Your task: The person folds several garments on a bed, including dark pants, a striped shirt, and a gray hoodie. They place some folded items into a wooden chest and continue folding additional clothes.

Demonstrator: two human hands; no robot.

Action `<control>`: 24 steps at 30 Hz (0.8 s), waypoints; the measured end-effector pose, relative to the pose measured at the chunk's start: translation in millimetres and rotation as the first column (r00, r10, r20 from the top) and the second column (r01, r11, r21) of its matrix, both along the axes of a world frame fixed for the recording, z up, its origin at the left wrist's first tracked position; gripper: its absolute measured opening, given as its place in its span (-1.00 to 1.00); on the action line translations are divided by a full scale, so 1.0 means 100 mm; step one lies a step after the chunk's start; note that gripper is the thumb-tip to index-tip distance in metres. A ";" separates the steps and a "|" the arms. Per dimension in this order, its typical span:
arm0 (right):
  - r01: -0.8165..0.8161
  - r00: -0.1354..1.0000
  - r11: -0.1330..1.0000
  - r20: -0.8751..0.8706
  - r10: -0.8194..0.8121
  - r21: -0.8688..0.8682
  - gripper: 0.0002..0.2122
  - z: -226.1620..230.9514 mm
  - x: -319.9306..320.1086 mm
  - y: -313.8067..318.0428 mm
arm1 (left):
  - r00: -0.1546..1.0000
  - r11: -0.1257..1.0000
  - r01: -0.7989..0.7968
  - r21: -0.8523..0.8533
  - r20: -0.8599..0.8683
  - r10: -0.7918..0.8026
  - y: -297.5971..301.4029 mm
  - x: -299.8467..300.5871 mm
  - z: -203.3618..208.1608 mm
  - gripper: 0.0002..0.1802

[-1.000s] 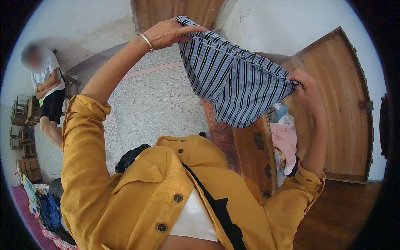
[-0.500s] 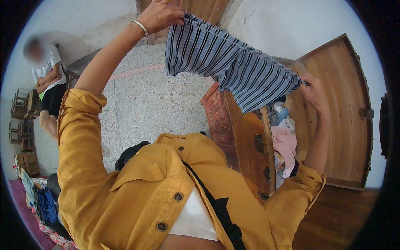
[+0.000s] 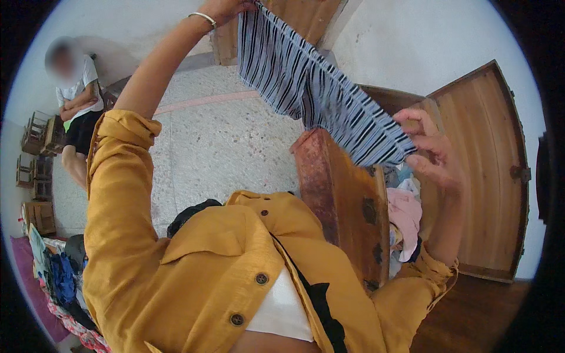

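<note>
Now | striped cloth (image 3: 318, 94) stretched between grips | left hand (image 3: 226, 7) clamped on top corner | right hand (image 3: 429, 150) clamped on lower edge

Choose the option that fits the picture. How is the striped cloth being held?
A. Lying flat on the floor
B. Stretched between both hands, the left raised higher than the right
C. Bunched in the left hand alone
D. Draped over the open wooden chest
B: the left hand grips the top end of the striped cloth high up, while the right hand holds its lower end above the wooden chest.
</note>
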State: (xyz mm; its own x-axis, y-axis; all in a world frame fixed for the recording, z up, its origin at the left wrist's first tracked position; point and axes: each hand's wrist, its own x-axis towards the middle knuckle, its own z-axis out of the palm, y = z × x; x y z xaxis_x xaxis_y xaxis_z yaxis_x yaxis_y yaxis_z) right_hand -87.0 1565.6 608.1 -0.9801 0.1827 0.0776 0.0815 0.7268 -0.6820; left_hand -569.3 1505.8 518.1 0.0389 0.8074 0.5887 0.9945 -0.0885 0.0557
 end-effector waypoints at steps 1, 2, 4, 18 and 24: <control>-0.033 0.998 0.999 0.050 0.033 -0.007 -0.89 0.02 -0.01 -0.02 | 1.000 1.000 -0.001 -0.022 0.000 0.001 -0.02 -0.03 -0.01 -0.82; 0.046 0.999 0.985 0.021 -0.050 0.169 -0.87 -0.02 -0.01 -0.02 | 1.000 0.999 0.005 -0.042 0.003 -0.004 -0.04 0.02 0.02 -0.82; 0.164 0.985 0.946 0.013 -0.174 0.279 -0.85 -0.15 0.02 0.09 | 0.992 0.994 0.108 -0.029 -0.062 -0.110 -0.02 -0.08 -0.01 -0.82; 0.502 0.858 0.861 -0.176 -0.482 0.086 -0.89 -0.21 0.16 0.17 | 0.958 0.999 0.049 0.013 0.282 -0.051 -0.24 0.21 0.11 -0.76; 0.631 0.712 0.761 -0.276 -0.645 -0.151 -0.92 -0.27 0.13 0.07 | 0.811 0.984 0.168 0.054 0.560 -0.169 -0.36 0.16 0.15 -0.80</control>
